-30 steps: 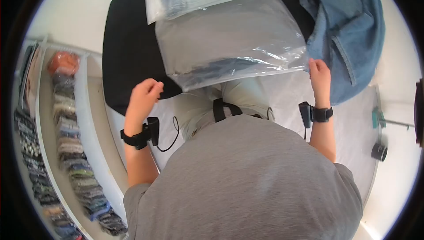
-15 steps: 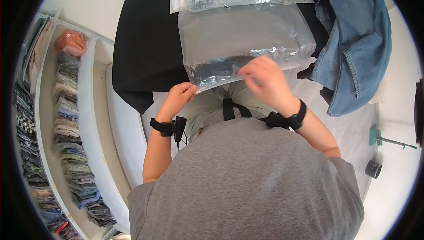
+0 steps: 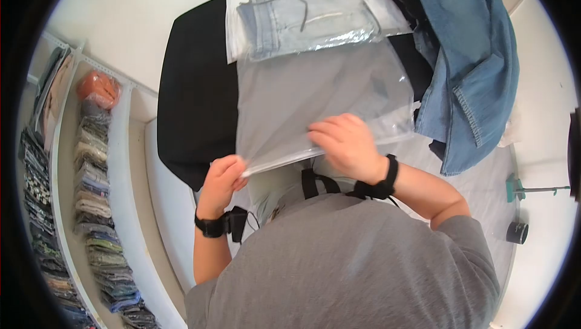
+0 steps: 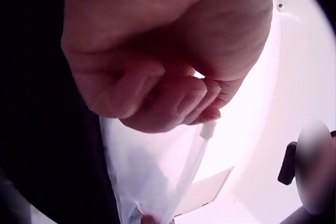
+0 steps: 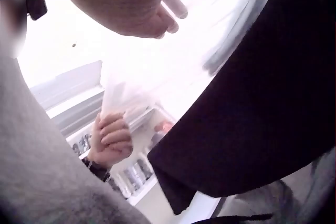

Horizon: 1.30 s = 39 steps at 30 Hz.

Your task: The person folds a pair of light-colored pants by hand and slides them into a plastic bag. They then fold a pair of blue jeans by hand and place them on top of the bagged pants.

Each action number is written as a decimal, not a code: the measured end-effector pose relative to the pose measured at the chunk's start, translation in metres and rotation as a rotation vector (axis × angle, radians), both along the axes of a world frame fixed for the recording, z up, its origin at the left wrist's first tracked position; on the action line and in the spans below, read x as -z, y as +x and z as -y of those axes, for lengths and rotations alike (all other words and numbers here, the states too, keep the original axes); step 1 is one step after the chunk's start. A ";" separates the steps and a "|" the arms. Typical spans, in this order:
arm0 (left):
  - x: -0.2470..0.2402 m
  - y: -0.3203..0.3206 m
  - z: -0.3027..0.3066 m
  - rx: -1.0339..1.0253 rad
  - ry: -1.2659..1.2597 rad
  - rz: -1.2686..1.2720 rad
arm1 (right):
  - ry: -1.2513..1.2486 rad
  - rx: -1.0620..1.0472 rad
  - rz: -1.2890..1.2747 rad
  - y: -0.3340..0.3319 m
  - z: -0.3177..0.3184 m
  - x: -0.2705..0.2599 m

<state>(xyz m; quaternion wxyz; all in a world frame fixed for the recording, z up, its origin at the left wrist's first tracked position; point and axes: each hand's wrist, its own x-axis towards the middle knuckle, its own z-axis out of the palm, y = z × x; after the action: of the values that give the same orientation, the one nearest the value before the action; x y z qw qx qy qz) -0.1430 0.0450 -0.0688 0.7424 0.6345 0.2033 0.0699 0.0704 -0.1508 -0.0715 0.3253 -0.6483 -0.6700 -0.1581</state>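
Observation:
A clear plastic zip bag (image 3: 302,96) lies over the near part of the black-covered table, its near edge drawn out toward the body. My left hand (image 3: 223,177) pinches that edge at its left corner. A small whitish zip slider (image 4: 208,130) shows right at those fingertips in the left wrist view. Over the near part of the bag lies my right hand (image 3: 351,146), palm down, fingers loosely extended across the plastic. At the bag's far end is a folded pale-blue denim garment (image 3: 315,20) with a dark drawstring.
Blue jeans (image 3: 478,75) hang over the table's right side. Black cloth (image 3: 196,87) covers the left side. On the left wall, shelves (image 3: 136,177) hold rows of bagged folded clothes and an orange bundle (image 3: 100,90). A black cylinder (image 3: 517,232) stands on the right.
My right hand left the bag's right corner and swung over to its near middle. The left hand took the left corner and has pulled it nearer the body; the plastic now lies flatter.

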 end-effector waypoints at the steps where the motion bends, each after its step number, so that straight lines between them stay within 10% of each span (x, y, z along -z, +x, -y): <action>1: -0.001 -0.005 -0.003 -0.041 -0.117 0.072 | 0.025 0.097 0.053 0.012 0.015 -0.003; 5: 0.011 -0.015 -0.026 0.068 -0.189 0.164 | 0.070 0.357 0.121 0.069 0.080 0.000; 9: 0.004 0.004 -0.039 -0.166 1.159 0.044 | 0.093 0.510 0.135 0.120 0.132 0.044; 11: -0.004 0.024 -0.042 -0.080 1.317 -0.055 | 0.014 0.523 0.131 0.137 0.143 0.073; 21: -0.002 0.089 -0.074 0.397 1.556 -0.009 | -0.030 0.382 0.037 0.148 0.117 0.008; 25: -0.017 0.086 -0.096 0.184 1.318 0.229 | 0.248 0.208 -0.182 0.147 0.126 -0.037; 32: -0.022 0.114 -0.099 0.329 1.471 0.036 | -0.231 0.461 -0.082 0.193 0.080 0.011; 39: -0.033 0.142 -0.113 0.649 1.590 0.124 | -0.373 0.072 -0.106 0.225 0.024 0.001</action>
<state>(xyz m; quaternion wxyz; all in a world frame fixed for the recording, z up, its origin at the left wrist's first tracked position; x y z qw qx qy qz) -0.0009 0.1584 -0.0354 0.0706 0.9878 -0.1384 0.0107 0.2955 -0.1752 -0.0730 0.2283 -0.7285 -0.6459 -0.0083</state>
